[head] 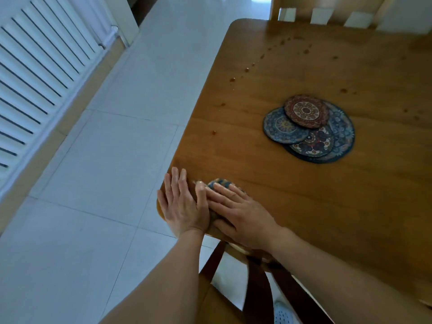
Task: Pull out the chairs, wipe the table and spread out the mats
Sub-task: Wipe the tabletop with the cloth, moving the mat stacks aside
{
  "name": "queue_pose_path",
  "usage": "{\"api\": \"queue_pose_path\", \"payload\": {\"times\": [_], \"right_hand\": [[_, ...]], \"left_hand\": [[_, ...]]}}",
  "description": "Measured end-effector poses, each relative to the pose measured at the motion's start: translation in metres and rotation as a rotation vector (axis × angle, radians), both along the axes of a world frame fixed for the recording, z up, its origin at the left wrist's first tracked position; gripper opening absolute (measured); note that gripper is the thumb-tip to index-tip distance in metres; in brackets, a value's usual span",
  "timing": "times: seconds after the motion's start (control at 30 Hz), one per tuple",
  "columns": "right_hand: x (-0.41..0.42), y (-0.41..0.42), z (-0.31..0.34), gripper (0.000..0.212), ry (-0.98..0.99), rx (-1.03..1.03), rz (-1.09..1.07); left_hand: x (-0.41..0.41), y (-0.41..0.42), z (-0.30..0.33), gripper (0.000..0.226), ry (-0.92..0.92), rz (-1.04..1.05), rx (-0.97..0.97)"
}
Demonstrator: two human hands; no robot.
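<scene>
Blue-patterned fabric shows between your two hands at the near left corner of the counter (304,73): that is a round mat (219,182), mostly covered. Left hand (181,204) lies flat, fingers straight and together, palm down right at the corner edge, its thumb side touching the mat. Right hand (238,212) lies flat too, fingers extended across the mat and pressing it down; neither hand pinches anything. Judgement: you are placing or smoothing this one mat at its setting. Keep both palms flat and slide outward from the mat's centre, so it seats without a lifted rim; it sits close to the counter's edge, so nudge it inward rather than let it overhang. Further out, the mat stack (308,128) rests mid-counter, several round patterned mats overlapping, a red one on top, well apart from your hands. Beyond it, brownish droplets (246,70) trail toward the far end, so the wiping looks unfinished; lay no mat over them. Chair (257,281) sits under your forearms at the near edge; a second chair back (327,10) stands at the far end.
</scene>
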State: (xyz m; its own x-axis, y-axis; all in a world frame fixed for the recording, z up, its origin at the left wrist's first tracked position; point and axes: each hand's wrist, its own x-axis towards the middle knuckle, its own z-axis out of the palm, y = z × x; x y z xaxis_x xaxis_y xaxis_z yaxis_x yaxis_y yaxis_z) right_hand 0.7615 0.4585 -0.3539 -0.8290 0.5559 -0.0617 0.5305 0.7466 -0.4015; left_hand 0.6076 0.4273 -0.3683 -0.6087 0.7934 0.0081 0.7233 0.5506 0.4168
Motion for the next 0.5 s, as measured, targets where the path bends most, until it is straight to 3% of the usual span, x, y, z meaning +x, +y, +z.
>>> {"api": "queue_pose_path", "payload": {"times": [0.13,0.3,0.4,0.5], "right_hand": [[0.071,-0.019,-0.007,0.056,-0.069,0.043,-0.233],[0.054,-0.025,-0.006,0.061,-0.117,0.039,-0.603],[0.011,-0.024,-0.005,0.064,-0.126,0.049,-0.612],[-0.037,-0.024,0.000,0.064,-0.116,0.048,-0.489]], "left_hand": [[-0.006,-0.002,0.005,0.080,-0.151,-0.016,0.029],[-0.017,-0.004,0.024,0.079,-0.630,0.000,0.110],[-0.026,-0.007,0.038,0.075,-0.835,-0.025,0.109],[-0.032,-0.010,0.044,0.062,-0.905,-0.049,0.078]]}}
